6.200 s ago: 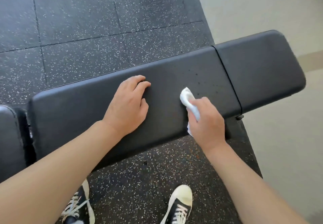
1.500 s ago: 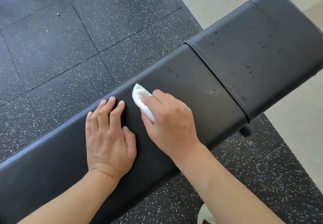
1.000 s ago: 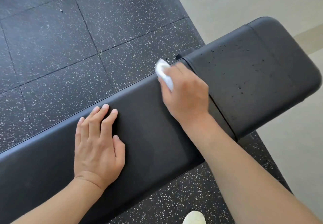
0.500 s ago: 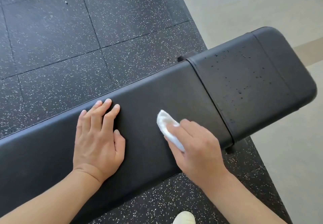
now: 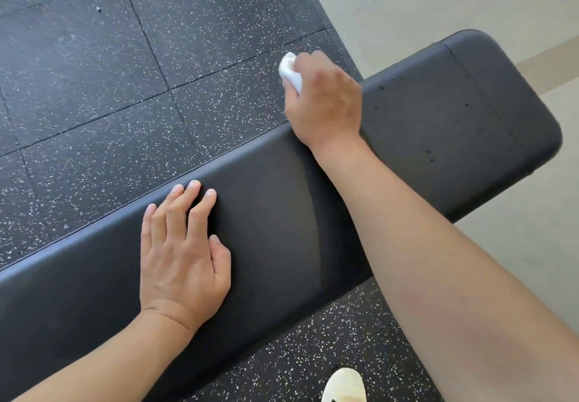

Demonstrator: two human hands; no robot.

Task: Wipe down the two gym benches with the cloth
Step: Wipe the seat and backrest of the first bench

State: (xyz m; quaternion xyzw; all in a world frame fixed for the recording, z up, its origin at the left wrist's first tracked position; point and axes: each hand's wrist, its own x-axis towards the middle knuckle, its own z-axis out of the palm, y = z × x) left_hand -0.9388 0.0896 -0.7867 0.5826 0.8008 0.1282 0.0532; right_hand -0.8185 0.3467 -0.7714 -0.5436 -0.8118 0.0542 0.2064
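A black padded gym bench (image 5: pixel 275 229) runs from lower left to upper right, with a long pad and a shorter end pad (image 5: pixel 454 119) dotted with small droplets. My right hand (image 5: pixel 326 103) grips a small white cloth (image 5: pixel 289 70) at the far edge of the bench, near the seam between the two pads. My left hand (image 5: pixel 181 251) lies flat on the long pad with fingers straight, pressing down. The seam itself is hidden behind my right wrist. Only one bench is in view.
Black speckled rubber floor tiles (image 5: pixel 125 88) surround the bench. A pale smooth floor (image 5: pixel 438 0) begins at the upper right and continues to the right. The toe of a white shoe (image 5: pixel 344 386) shows at the bottom edge.
My right hand has swept the cloth from the near side of the long pad to its far edge by the seam. My left hand has stayed flat in the same place.
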